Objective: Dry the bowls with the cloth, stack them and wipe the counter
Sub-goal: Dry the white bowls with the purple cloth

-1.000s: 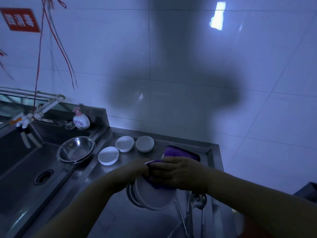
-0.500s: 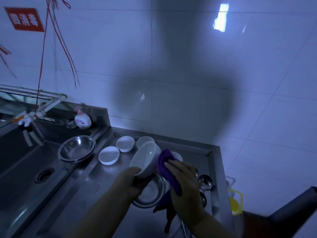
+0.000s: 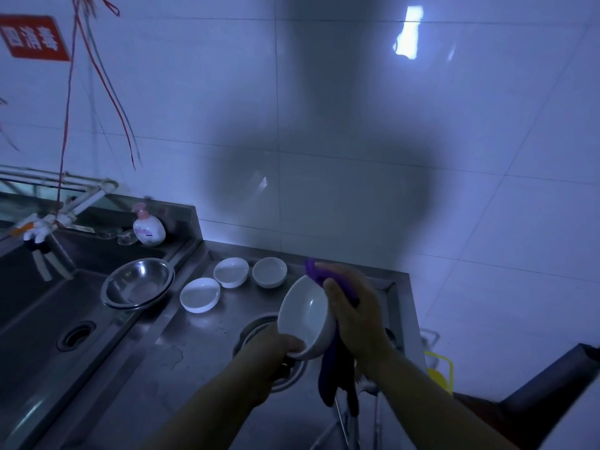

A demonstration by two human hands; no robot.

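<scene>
While the left hand (image 3: 272,347) gripped the white bowl (image 3: 305,319) by its lower rim, tilted, at lower centre of the frame, the right hand (image 3: 354,316) pinched the purple cloth (image 3: 334,368) against the bowl's outside. Three more white bowls (image 3: 233,272) sat on the steel counter (image 3: 194,352), left of centre.

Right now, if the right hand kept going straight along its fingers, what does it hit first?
The right hand, holding the purple cloth against the white ceramic bowl, points up toward the back; past the steel counter's raised rear edge, likely the white tiled wall. Depth unclear.
</scene>
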